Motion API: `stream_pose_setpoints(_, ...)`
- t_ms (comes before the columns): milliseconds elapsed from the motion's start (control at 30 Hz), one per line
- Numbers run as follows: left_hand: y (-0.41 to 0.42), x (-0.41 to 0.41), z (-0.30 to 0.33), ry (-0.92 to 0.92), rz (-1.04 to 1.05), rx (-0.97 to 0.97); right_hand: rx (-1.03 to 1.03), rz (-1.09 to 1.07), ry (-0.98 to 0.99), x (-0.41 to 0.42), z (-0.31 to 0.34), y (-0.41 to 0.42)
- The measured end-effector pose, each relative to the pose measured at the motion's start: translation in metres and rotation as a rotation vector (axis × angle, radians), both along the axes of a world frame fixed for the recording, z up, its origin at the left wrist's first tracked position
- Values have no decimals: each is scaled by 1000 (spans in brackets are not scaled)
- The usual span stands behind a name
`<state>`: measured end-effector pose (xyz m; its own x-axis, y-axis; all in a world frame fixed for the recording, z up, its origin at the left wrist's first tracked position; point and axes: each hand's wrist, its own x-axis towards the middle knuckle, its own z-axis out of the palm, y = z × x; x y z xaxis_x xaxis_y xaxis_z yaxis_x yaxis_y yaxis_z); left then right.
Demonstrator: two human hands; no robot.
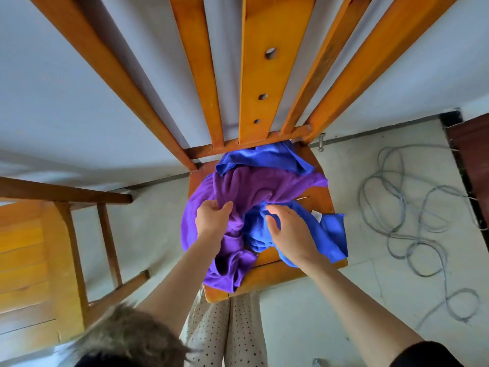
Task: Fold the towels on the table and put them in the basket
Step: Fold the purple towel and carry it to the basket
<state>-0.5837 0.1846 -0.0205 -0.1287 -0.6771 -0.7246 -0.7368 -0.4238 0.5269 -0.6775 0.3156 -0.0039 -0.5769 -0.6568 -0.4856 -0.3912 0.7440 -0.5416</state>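
A purple towel (254, 192) and blue towels are lying crumpled in one heap on the seat of a wooden chair (275, 274), not on a desk. One blue towel (312, 229) is bunched at the right w/ a white tag showing; another blue towel (264, 157) is lying at the far edge, against the chair back. The purple one is draped over the near-left seat edge.

The left hand (211, 218) is curled round a fold of the purple towel & is gripping it. The right hand (288, 231) is resting on the near blue towel w/ fingers bent into the cloth; whether a real grip is being made can't be told.

Step in hand, as judged: towels are being sorted out of the heap; nothing is folded yet. Next move prob. calls for one towel to be pulled free of the others, shaken flat & its corners found.

No basket is being seen in view, so no container contents can be given.

Further out: a second chair (34, 250) at left, a grey cable (412, 215) looped on the tiled floor (370, 300) at right, the white wall (66, 88) at the far side.
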Motion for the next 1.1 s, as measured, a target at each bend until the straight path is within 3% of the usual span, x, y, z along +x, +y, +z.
stream_pose_setpoints(267, -16, 0, 109, 135, -522, -231, -181, 84, 42, -25, 86, -36)
stream_pose_setpoints(400, -26, 0, 173, 176, -806, -287, -145, 253, -20, -26, 131, -48)
stream_pose_setpoints(533, -28, 12, 215, 200, -935, -312, -130, 330, -34, -16, 164, -48)
stream_pose_setpoints(800, -24, 43, 258, 173, -914, -281, -248, 281, -10, -1, 231, -30)
stream_pose_setpoints(1100, -33, 80, 305, 202, -749, -365, -323, 467, 170, 12, 331, -57)
